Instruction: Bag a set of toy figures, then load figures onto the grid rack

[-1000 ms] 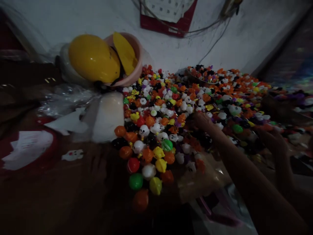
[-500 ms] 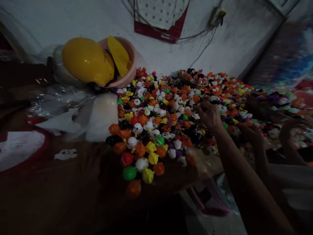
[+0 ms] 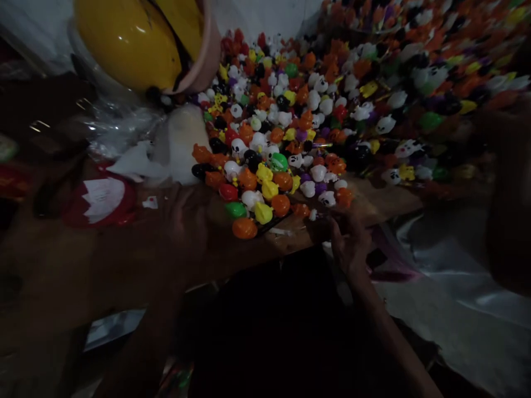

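Observation:
My left hand [image 3: 185,221] is dim and blurred over the brown table. It looks open, with loose fingers and nothing visible in them, left of a crowd of small shiny toy heads [image 3: 269,189] in orange, white, yellow, green and black. At the front table edge my right hand [image 3: 352,240] has its fingers curled together. Whatever is between the fingertips is too dark to make out. A small white piece [image 3: 313,214] and an orange toy head [image 3: 344,196] lie close to those fingertips.
A pink tub [image 3: 209,52] with a yellow helmet [image 3: 128,44] stands at the back left. Clear plastic bags [image 3: 120,130], a white stack [image 3: 187,141] and a red item with white paper [image 3: 103,199] lie left. Another person's arm [image 3: 508,210] is at right.
The view has tipped down and moved closer. My right hand has come back from over the toy pile to the front table edge. My left hand now shows more beside the toys.

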Motion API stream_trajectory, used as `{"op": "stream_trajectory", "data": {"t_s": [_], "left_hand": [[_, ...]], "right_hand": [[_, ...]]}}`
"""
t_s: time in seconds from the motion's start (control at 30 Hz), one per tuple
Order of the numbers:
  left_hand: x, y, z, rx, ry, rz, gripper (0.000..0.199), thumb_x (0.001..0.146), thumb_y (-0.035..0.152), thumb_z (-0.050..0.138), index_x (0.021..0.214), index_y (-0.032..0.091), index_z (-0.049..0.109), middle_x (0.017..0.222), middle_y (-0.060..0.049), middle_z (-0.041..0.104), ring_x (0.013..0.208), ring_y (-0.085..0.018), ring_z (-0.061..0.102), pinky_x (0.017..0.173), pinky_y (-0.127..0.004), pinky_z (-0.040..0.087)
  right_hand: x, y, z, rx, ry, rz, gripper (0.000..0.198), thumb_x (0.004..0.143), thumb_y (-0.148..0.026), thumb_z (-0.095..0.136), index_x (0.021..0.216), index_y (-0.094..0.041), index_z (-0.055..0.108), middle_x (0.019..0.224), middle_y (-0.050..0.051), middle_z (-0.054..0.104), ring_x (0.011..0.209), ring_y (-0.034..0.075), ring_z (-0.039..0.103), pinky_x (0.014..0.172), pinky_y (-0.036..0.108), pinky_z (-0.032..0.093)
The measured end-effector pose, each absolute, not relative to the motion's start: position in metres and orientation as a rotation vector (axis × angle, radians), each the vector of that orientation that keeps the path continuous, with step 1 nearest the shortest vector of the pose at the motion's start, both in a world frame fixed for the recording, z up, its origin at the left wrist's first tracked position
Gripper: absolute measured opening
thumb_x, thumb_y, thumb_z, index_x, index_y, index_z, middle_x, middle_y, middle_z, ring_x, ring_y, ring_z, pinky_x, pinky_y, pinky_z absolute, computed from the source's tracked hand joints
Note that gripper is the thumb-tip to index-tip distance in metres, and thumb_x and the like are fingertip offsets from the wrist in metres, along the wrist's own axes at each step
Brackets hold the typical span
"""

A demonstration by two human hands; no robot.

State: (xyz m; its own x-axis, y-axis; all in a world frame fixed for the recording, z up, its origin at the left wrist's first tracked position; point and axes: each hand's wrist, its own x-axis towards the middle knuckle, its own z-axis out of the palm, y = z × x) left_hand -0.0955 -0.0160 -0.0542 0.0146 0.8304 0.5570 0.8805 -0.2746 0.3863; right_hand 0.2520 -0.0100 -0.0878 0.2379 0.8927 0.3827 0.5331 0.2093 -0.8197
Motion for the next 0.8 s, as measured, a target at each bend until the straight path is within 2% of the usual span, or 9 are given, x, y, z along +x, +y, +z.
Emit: {"op": "stream_trajectory", "data": {"t_s": [0.07, 0.13, 0.17, 0.27, 0.37, 0.47, 0.63, 0.8], "left_hand": [[-0.081, -0.027, -0.027, -2.062, -1.701, -1.185, 0.039, 0.104, 0.039, 0.048, 0.141, 0.027, 0.049, 0.154, 0.000, 0.050, 0.151, -0.038, 0.035, 0.126, -0.069, 0.030], [-0.058, -0.036, 0.000, -2.235, -1.618, -1.078, 0.037, 0.104, 0.039, 0.045, 0.138, 0.028, 0.053, 0.153, -0.001, 0.052, 0.153, -0.038, 0.033, 0.123, -0.068, 0.035], [-0.044, -0.039, 0.012, -2.319, -1.629, -0.984, 0.036, 0.103, 0.038, 0.048, 0.137, 0.028, 0.055, 0.156, -0.002, 0.049, 0.155, -0.039, 0.026, 0.124, -0.067, 0.034], [-0.002, -0.037, 0.033, -2.391, -1.524, -0.970, 0.034, 0.095, 0.033, 0.065, 0.126, 0.021, 0.062, 0.154, -0.011, 0.050, 0.156, -0.040, 0.023, 0.128, -0.065, 0.028], [0.025, -0.025, 0.030, -2.479, -1.536, -0.883, 0.035, 0.093, 0.034, 0.069, 0.126, 0.021, 0.064, 0.160, -0.013, 0.042, 0.159, -0.041, 0.014, 0.128, -0.065, 0.025], [0.031, -0.014, 0.019, -2.527, -1.650, -0.829, 0.035, 0.091, 0.030, 0.072, 0.126, 0.027, 0.066, 0.164, -0.008, 0.037, 0.159, -0.042, 0.013, 0.129, -0.068, 0.021], [0.025, -0.008, 0.012, -2.482, -1.634, -0.773, 0.022, 0.093, 0.023, 0.068, 0.114, 0.025, 0.070, 0.157, -0.008, 0.047, 0.156, -0.040, 0.026, 0.126, -0.064, 0.031], [0.025, -0.007, 0.011, -2.453, -1.562, -0.757, 0.024, 0.091, 0.020, 0.069, 0.115, 0.023, 0.068, 0.154, -0.010, 0.051, 0.155, -0.037, 0.028, 0.124, -0.060, 0.035]], "right_hand": [[0.253, -0.011, -0.096, -1.509, -1.649, 0.190, 0.026, 0.098, -0.037, 0.056, 0.107, -0.021, 0.075, 0.107, 0.010, 0.075, 0.097, 0.027, 0.068, 0.087, 0.045, 0.051], [0.255, -0.012, -0.100, -1.605, -1.817, -0.011, 0.028, 0.101, -0.032, 0.051, 0.114, -0.021, 0.075, 0.115, 0.012, 0.073, 0.101, 0.029, 0.063, 0.088, 0.045, 0.047], [0.256, -0.012, -0.100, -1.655, -1.882, -0.090, 0.030, 0.101, -0.030, 0.050, 0.118, -0.022, 0.074, 0.118, 0.012, 0.072, 0.102, 0.029, 0.061, 0.087, 0.045, 0.045], [0.257, -0.015, -0.097, -1.751, -2.015, -0.219, 0.034, 0.101, -0.029, 0.049, 0.127, -0.022, 0.070, 0.118, 0.014, 0.070, 0.100, 0.031, 0.055, 0.084, 0.045, 0.039], [0.256, -0.015, -0.091, -1.782, -2.063, -0.193, 0.034, 0.101, -0.028, 0.048, 0.127, -0.023, 0.069, 0.117, 0.014, 0.069, 0.098, 0.031, 0.051, 0.082, 0.043, 0.035], [0.255, -0.011, -0.088, -1.780, -2.097, -0.166, 0.032, 0.100, -0.024, 0.049, 0.125, -0.023, 0.069, 0.119, 0.013, 0.068, 0.097, 0.029, 0.052, 0.080, 0.041, 0.033], [0.254, -0.009, -0.094, -1.688, -2.044, -0.128, 0.021, 0.101, -0.026, 0.051, 0.108, -0.021, 0.070, 0.107, 0.009, 0.071, 0.094, 0.025, 0.058, 0.081, 0.038, 0.034], [0.254, -0.016, -0.099, -1.650, -1.927, -0.044, 0.015, 0.097, -0.023, 0.051, 0.103, -0.019, 0.064, 0.094, 0.008, 0.073, 0.088, 0.024, 0.064, 0.081, 0.037, 0.040]]}}
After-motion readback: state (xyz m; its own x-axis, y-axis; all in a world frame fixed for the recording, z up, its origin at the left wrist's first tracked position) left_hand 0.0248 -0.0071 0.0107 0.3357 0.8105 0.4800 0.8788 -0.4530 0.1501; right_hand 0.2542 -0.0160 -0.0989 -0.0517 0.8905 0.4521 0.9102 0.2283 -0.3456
